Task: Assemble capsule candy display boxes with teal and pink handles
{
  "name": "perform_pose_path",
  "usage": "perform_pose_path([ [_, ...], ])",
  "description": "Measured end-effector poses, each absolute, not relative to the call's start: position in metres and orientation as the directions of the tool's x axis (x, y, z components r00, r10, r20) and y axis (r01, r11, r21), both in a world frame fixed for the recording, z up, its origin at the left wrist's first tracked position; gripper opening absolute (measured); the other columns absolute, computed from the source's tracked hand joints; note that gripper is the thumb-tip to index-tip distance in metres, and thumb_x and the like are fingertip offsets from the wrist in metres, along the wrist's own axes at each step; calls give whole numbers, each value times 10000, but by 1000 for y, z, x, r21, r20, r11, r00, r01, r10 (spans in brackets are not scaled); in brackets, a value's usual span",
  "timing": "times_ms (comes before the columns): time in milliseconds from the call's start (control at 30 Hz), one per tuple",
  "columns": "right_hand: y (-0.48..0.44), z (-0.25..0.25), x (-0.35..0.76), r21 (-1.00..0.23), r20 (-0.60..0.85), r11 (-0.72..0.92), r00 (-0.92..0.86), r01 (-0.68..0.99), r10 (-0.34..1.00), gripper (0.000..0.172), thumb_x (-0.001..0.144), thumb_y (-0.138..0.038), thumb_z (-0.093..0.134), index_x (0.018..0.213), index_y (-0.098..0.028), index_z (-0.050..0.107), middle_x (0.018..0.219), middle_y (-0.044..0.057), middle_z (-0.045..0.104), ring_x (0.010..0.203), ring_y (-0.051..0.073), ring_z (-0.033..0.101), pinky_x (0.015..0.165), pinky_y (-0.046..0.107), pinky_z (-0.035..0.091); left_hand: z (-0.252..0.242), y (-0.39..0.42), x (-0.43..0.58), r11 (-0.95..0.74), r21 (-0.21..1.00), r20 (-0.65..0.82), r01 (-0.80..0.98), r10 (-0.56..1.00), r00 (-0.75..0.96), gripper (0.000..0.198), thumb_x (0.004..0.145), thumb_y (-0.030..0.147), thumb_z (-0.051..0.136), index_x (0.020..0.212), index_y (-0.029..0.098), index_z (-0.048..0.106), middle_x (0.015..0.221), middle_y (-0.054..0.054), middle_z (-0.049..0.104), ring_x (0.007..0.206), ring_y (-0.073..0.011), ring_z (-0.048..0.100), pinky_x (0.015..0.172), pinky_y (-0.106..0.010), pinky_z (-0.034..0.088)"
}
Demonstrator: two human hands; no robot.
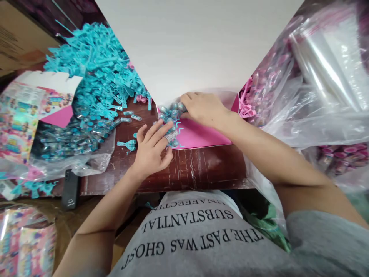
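Observation:
A pink box (pixel 206 134) with its large white lid (pixel 198 42) raised lies in front of me. Along its left side sit several small toys (pixel 174 113) with clear, rounded bodies and thin blue parts. My right hand (pixel 204 107) reaches over the box from the right, thumb and fingers closed around one of these toys. My left hand (pixel 152 148) is at the box's left edge, fingers stretched and apart, its fingertips against the row. A loose blue plastic piece (pixel 127 145) lies on the table just left of it.
Blue plastic pieces (pixel 95 65) are heaped at the back left, with clear tubes (pixel 86 134) in a bag below them. A printed carton (pixel 20 119) and a black phone (pixel 70 190) lie left. Pink pieces (pixel 247 102) and clear plastic bags (pixel 325 73) are on the right.

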State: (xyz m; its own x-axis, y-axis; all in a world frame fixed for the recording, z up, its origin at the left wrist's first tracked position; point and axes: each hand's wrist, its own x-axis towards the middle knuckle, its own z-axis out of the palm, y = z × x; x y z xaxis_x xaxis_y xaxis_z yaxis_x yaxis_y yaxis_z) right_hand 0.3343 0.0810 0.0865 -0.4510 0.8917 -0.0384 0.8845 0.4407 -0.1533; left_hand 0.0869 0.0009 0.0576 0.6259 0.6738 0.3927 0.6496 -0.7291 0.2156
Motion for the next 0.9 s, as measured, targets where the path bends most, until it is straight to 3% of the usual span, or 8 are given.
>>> perform_pose_path([
  [100, 66, 93, 337, -169, 17, 402, -405, 900, 914, 475, 1078, -428, 588, 1436, -118, 565, 1418, 200, 656, 1300, 369, 615, 907, 435, 571, 51, -2, 90, -718, 252, 412, 649, 686, 600, 96, 920, 321, 691, 936, 244, 635, 1568, -63, 641, 1532, -328, 517, 1286, -551, 256],
  [267, 55, 102, 340, -117, -18, 303, -307, 946, 952, 370, 1117, -374, 523, 1368, -128, 640, 1418, 180, 658, 1331, 364, 578, 935, 436, 553, 50, -6, 91, -730, 301, 454, 614, 676, 581, 204, 971, 439, 702, 1022, 246, 656, 1537, -71, 663, 1506, -338, 539, 1275, -563, 267],
  [433, 57, 96, 334, -137, 26, 274, -273, 952, 962, 362, 1119, -395, 512, 1328, -161, 692, 1403, 154, 693, 1327, 358, 584, 913, 435, 572, 73, 27, 99, -702, 390, 497, 596, 705, 506, 396, 1089, 540, 507, 1313, 235, 623, 1503, -123, 656, 1425, -325, 585, 1197, -534, 398],
  [533, 53, 90, 335, -164, 52, 256, -251, 953, 967, 373, 1106, -407, 519, 1368, -197, 682, 1426, 152, 685, 1297, 354, 611, 876, 430, 591, 82, 67, 114, -674, 380, 434, 634, 735, 521, 470, 1131, 580, 353, 1271, 222, 623, 1296, -128, 724, 1312, -316, 623, 1154, -522, 435],
  [633, 47, 81, 342, -244, 113, 233, -211, 941, 971, 384, 1100, -444, 486, 1351, -242, 695, 1414, 141, 680, 1236, 344, 637, 850, 437, 587, 82, 94, 125, -713, 289, 327, 639, 701, 634, 579, 1126, 635, 252, 1174, 215, 647, 1055, -109, 729, 1180, -319, 651, 1090, -505, 474],
  [733, 42, 74, 350, -309, 146, 204, -165, 929, 975, 406, 1093, -466, 462, 1319, -238, 711, 1403, 145, 674, 1196, 347, 639, 820, 440, 570, 78, 97, 124, -754, 219, 302, 620, 656, 691, 617, 1129, 622, 201, 1120, 200, 651, 1036, -108, 712, 1144, -309, 653, 1096, -489, 465],
  [900, 45, 75, 346, -310, 106, 191, -166, 931, 980, 395, 1103, -460, 441, 1308, -253, 706, 1444, 134, 651, 1207, 329, 611, 811, 413, 535, 72, 85, 109, -744, 311, 343, 591, 668, 660, 580, 1134, 606, 208, 1045, 203, 615, 1035, -105, 689, 1135, -287, 650, 1098, -460, 454],
])
